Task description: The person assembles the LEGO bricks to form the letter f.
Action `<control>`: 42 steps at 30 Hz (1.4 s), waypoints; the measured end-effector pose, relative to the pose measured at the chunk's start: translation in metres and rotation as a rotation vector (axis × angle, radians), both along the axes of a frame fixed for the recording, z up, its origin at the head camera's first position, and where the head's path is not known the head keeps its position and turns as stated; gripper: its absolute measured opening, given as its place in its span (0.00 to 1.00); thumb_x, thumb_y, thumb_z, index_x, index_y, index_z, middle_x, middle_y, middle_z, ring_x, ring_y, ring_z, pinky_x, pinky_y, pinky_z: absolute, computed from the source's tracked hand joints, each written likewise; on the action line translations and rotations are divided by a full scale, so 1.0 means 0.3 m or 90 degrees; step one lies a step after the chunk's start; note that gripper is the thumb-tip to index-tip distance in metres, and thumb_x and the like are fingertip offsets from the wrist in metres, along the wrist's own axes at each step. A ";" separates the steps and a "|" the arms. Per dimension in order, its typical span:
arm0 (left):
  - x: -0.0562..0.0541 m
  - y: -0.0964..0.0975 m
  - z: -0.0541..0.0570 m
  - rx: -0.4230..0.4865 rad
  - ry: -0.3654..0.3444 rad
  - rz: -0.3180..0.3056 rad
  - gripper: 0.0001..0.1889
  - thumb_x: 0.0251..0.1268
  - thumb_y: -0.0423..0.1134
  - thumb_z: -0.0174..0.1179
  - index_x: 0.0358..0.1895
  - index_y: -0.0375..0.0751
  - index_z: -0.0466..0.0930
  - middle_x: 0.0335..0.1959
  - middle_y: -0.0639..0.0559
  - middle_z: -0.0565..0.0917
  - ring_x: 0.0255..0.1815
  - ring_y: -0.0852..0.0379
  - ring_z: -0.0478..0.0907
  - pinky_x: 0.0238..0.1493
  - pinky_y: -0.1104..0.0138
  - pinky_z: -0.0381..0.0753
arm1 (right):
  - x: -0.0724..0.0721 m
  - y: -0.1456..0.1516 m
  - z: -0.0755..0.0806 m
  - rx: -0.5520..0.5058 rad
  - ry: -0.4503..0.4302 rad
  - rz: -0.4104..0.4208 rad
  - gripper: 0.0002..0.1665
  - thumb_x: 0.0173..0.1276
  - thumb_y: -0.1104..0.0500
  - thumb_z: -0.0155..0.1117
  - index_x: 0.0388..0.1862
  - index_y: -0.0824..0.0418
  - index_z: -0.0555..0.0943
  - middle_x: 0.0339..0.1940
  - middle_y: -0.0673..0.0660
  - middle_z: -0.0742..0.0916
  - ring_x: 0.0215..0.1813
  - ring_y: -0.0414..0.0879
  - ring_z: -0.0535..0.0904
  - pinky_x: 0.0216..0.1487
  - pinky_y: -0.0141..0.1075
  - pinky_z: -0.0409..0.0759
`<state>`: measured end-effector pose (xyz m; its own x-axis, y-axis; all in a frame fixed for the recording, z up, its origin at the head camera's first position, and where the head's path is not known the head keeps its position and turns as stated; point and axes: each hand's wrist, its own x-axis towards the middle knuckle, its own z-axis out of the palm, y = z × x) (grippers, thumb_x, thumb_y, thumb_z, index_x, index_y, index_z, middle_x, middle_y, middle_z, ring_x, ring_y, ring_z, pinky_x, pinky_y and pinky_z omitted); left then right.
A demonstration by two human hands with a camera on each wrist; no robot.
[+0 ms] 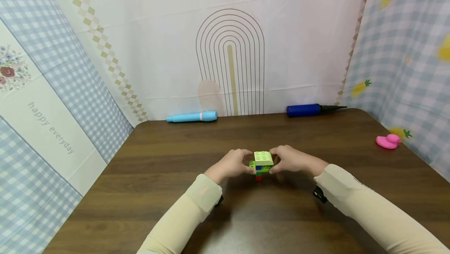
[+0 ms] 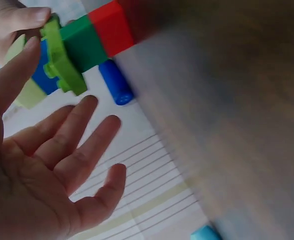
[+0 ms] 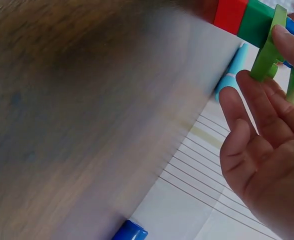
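A small stack of toy building bricks stands between both hands near the middle of the table. A pale green curved brick tops it, above blue, a lime-green studded plate, a green brick and a red brick at the bottom. My left hand holds the stack's left side with thumb and forefinger; its other fingers spread apart. On the other side my right hand grips it, with the thumb against the plate. Fingers hide parts of the stack.
On the brown wooden table, a light blue tube-shaped object and a dark blue hand pump lie along the back edge. A pink toy duck sits at the right edge. Patterned cloth hangs behind the table.
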<state>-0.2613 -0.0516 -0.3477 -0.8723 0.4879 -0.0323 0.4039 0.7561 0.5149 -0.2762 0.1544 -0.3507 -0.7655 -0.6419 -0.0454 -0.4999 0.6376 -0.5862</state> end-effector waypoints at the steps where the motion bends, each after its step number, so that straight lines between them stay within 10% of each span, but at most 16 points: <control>1: -0.001 -0.004 -0.006 -0.005 -0.002 0.001 0.27 0.45 0.44 0.66 0.51 0.37 0.73 0.41 0.52 0.79 0.42 0.59 0.75 0.41 0.69 0.71 | -0.001 -0.001 -0.001 -0.001 0.001 -0.002 0.16 0.47 0.59 0.69 0.34 0.61 0.76 0.27 0.48 0.79 0.29 0.41 0.75 0.30 0.33 0.73; 14: -0.049 -0.055 -0.023 0.112 -0.127 0.009 0.20 0.55 0.39 0.59 0.49 0.31 0.74 0.40 0.49 0.79 0.38 0.60 0.74 0.38 0.66 0.73 | -0.041 -0.003 0.009 -0.101 -0.104 -0.035 0.27 0.52 0.56 0.66 0.45 0.73 0.72 0.35 0.57 0.81 0.34 0.44 0.76 0.35 0.38 0.74; 26: -0.071 -0.061 -0.052 0.108 -0.128 0.050 0.17 0.59 0.41 0.55 0.47 0.33 0.76 0.43 0.47 0.77 0.44 0.55 0.72 0.44 0.61 0.70 | -0.074 -0.021 -0.021 -0.104 -0.218 -0.150 0.31 0.56 0.53 0.62 0.52 0.74 0.69 0.32 0.55 0.82 0.25 0.45 0.77 0.21 0.32 0.66; 42: -0.102 -0.032 -0.056 0.064 -0.118 0.058 0.15 0.62 0.37 0.50 0.23 0.29 0.78 0.11 0.55 0.65 0.16 0.61 0.62 0.19 0.71 0.61 | -0.089 -0.036 -0.050 -0.090 -0.253 -0.220 0.17 0.60 0.51 0.58 0.36 0.65 0.80 0.35 0.57 0.83 0.19 0.42 0.75 0.15 0.28 0.63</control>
